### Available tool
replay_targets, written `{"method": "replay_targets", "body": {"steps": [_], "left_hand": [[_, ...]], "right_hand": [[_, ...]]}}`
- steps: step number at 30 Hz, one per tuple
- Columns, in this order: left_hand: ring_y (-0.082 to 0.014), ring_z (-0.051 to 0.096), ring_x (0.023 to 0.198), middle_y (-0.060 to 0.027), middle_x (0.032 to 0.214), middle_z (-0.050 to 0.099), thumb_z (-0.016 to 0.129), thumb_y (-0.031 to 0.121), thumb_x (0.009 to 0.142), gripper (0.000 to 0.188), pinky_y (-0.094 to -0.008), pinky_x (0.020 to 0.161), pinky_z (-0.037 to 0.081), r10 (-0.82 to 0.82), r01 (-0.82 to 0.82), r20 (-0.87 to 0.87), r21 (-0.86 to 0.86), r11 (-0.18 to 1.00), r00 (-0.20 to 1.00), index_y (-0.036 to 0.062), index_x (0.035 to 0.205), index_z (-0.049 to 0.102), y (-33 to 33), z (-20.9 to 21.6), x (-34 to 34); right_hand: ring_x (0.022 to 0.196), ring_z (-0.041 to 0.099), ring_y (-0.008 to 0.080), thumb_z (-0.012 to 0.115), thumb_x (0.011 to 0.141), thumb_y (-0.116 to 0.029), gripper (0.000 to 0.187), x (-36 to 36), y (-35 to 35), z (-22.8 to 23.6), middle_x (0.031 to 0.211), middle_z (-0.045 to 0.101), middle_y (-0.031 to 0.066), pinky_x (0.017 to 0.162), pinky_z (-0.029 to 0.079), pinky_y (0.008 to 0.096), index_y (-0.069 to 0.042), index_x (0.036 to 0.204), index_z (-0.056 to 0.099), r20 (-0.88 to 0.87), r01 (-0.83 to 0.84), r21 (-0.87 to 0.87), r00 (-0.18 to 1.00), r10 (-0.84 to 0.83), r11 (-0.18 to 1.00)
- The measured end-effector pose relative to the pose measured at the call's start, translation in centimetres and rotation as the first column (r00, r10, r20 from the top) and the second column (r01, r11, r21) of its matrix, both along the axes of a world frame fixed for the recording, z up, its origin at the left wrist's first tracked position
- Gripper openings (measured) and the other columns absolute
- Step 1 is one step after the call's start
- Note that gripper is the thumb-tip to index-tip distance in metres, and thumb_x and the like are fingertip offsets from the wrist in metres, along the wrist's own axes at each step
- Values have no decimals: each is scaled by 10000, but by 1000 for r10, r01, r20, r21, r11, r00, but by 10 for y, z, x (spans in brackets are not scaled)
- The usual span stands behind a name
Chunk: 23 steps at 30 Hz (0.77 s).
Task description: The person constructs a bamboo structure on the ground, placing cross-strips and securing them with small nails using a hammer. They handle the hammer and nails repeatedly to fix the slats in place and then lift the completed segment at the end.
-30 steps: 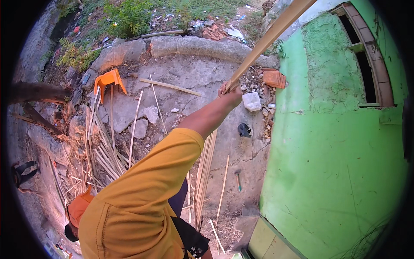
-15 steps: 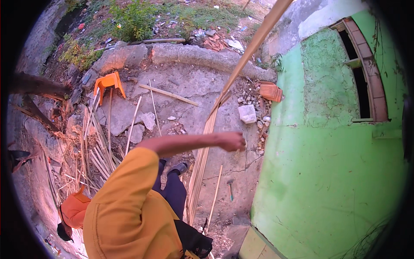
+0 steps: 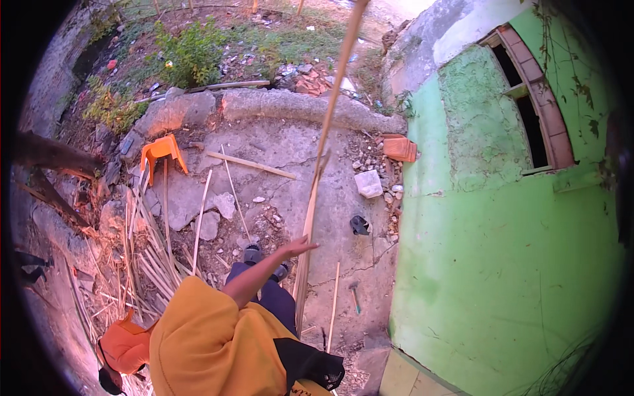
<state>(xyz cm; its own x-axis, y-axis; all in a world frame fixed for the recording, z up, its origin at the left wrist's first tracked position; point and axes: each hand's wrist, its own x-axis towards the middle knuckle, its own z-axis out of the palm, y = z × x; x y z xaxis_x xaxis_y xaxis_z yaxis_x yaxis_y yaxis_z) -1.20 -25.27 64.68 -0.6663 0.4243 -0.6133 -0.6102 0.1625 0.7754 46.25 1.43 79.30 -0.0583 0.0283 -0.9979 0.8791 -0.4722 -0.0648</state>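
My left hand [image 3: 300, 247] reaches out from my yellow sleeve, fingers stretched and seemingly holding nothing. It overlaps a bundle of long, pale wooden strips [image 3: 302, 280]; whether it touches them I cannot tell. One longer piece of wood [image 3: 328, 112] runs on from the bundle toward the upper edge. Right of the hand is a small black object [image 3: 358, 225], its kind unclear. A hammer [image 3: 355, 298] with a teal handle lies on the concrete near a single thin strip [image 3: 333, 307]. My right hand is out of the picture.
A person in orange [image 3: 125, 346] is at lower left, beside many scattered strips [image 3: 155, 264]. An orange plastic stool [image 3: 162, 155] stands beyond. A green wall [image 3: 489, 264] bounds the right, with a white block [image 3: 368, 183] and orange tiles [image 3: 399, 148] nearby.
My left arm has drawn back toward my body, and the hand has gone from closed to stretched fingers. The black object now shows near where the hand was. The view has shifted slightly.
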Motion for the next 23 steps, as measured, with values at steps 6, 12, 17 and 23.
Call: {"method": "replay_targets", "body": {"steps": [6, 12, 17, 23], "left_hand": [[-352, 264, 1574, -275, 1696, 231, 698, 598, 938, 1176, -418, 1284, 237, 85, -79, -50, 117, 990, 995, -57, 1654, 33, 65, 29, 12], [-381, 152, 1610, -334, 1717, 68, 796, 712, 782, 1494, -375, 1298, 206, -141, 156, -154, 91, 984, 978, -152, 1599, -108, 79, 47, 5], [-381, 223, 1592, -292, 1721, 145, 782, 717, 800, 1400, -478, 1268, 288, -255, 251, 18, 115, 961, 967, -55, 1654, -13, 70, 59, 35], [-412, 252, 1583, -119, 1766, 167, 711, 666, 908, 1098, -626, 1211, 344, -366, 317, 408, 186, 930, 836, 262, 1712, 81, -6, -12, 87]], "right_hand": [[618, 690, 234, 630, 992, -363, 414, 20, -4, -11, 790, 715, 136, 518, 558, 382, 33, 1033, 742, -22, 46, 27, 999, -46, 999], [631, 702, 244, 629, 989, -371, 433, 50, 58, -36, 806, 728, 148, 526, 567, 390, 43, 1039, 744, -94, -239, 20, 966, 240, 971], [705, 753, 286, 614, 973, -392, 458, 33, 112, -49, 960, 770, 199, 615, 610, 454, 10, 1147, 750, 94, -980, 196, 67, 993, 48], [1063, 757, 313, 648, 932, -591, 557, -11, 102, -22, 1138, 761, 223, 946, 573, 483, -102, 1150, 799, 313, -969, 143, -150, 938, -202]]}}
